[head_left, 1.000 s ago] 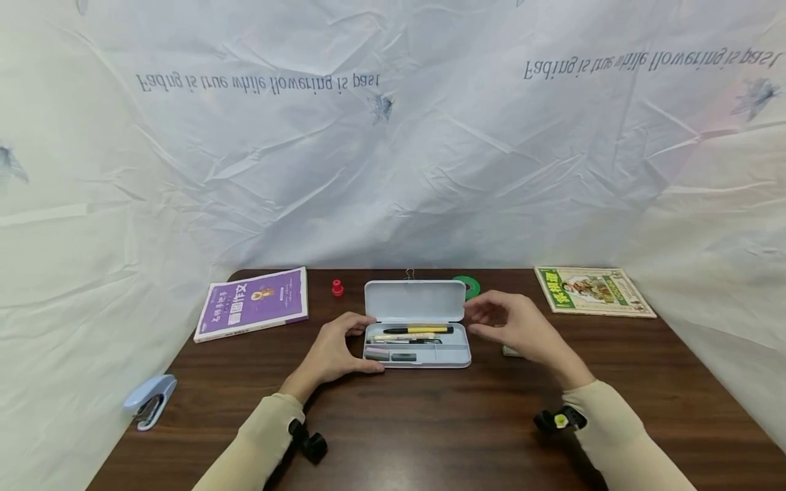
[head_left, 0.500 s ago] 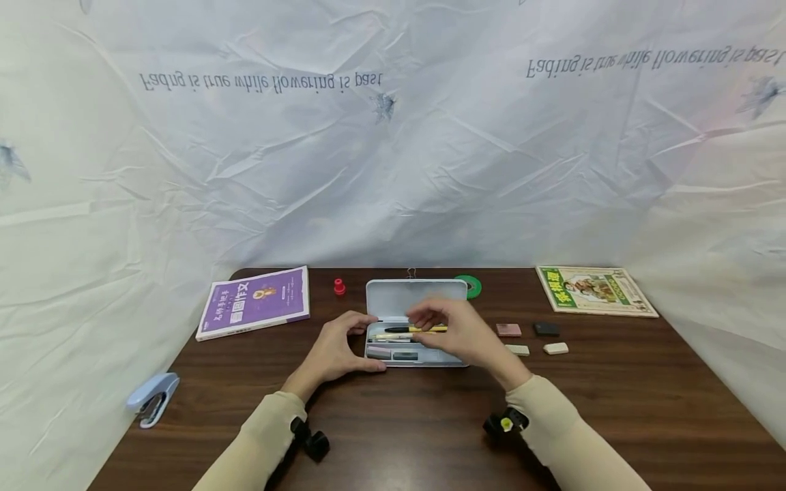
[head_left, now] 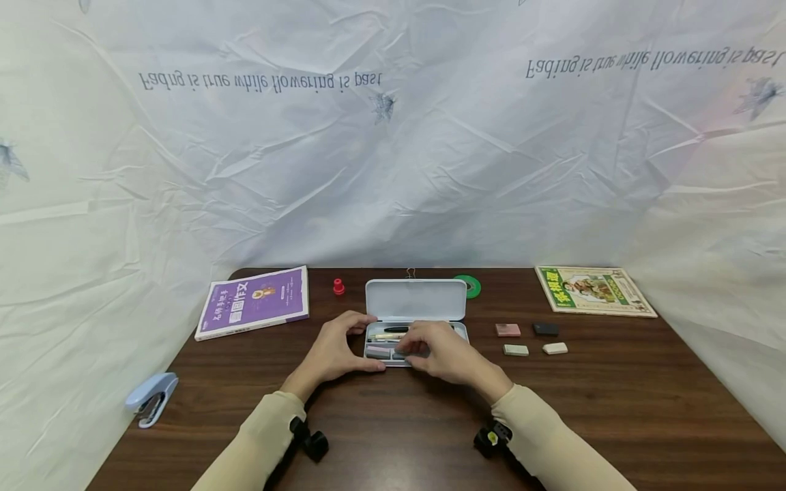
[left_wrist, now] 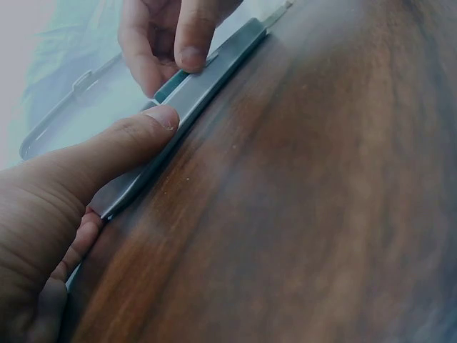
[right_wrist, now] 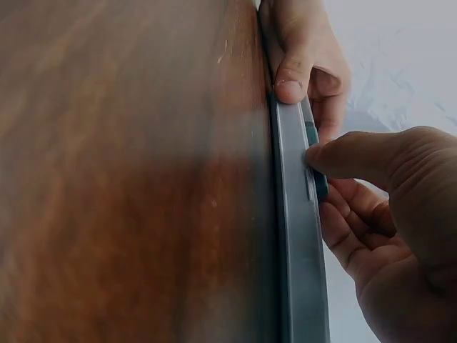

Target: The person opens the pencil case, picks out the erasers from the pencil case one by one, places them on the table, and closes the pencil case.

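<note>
A pale grey pencil case [head_left: 415, 300] lies open at the table's middle, lid raised at the back, with pens and a grey eraser in its tray. My left hand [head_left: 334, 351] grips the tray's left end, and its thumb [left_wrist: 143, 132] lies along the front rim [left_wrist: 207, 78]. My right hand [head_left: 439, 353] reaches into the tray's front compartment. Its thumb [right_wrist: 350, 153] and fingers pinch a small dark eraser [right_wrist: 318, 179] just inside the rim [right_wrist: 296, 250]. The hand hides most of the eraser.
Right of the case lie a pink eraser [head_left: 507, 330], a black one [head_left: 545, 329], a greenish one [head_left: 516, 350] and a white one [head_left: 555, 348]. A purple book [head_left: 253, 302], red cap [head_left: 338, 287], green tape [head_left: 468, 286], green book [head_left: 592, 290] and blue stapler [head_left: 150, 399] surround them.
My right hand has moved left from beside the case, over the pens, and down into the front compartment. The left hand has stayed on the case's end.
</note>
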A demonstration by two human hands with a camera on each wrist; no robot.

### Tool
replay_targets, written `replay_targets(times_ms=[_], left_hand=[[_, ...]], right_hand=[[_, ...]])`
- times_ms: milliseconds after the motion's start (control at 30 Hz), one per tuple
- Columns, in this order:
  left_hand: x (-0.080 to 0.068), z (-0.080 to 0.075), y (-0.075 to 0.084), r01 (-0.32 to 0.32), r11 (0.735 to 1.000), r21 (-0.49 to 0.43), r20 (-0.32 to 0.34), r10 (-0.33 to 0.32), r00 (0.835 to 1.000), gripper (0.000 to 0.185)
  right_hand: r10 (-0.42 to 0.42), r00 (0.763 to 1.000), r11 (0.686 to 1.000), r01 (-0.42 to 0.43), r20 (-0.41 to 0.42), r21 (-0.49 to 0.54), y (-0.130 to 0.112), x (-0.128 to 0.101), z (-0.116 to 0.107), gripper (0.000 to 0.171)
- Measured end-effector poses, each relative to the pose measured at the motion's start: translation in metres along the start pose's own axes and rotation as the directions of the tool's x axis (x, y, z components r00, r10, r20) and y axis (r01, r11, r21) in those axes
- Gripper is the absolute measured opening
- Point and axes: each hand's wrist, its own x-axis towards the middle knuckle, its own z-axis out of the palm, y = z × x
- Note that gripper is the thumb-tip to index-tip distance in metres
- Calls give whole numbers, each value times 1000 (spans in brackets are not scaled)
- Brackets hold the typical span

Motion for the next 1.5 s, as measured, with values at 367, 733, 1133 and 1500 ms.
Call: replay_targets(times_ms=[367, 733, 1133, 1500], left_hand=[[1, 3, -2, -7, 1000, -4, -6, 7, 1000, 89], [0, 4, 0, -2, 1000, 6, -8, 2, 1000, 91], [-2, 2, 2, 3, 1000, 19, 2, -3, 1000, 90], [-1, 0, 1, 7, 1000, 12, 2, -7, 1000, 90]], right_hand=[[-16, 997, 998, 20, -74, 57, -7, -10, -31, 24], [25, 961, 999, -17, -274, 32, -2, -55, -93, 34], [87, 913, 967, -174, -400, -186, 19, -132, -132, 44], [177, 878, 915, -313, -444, -253, 49, -192, -125, 46]])
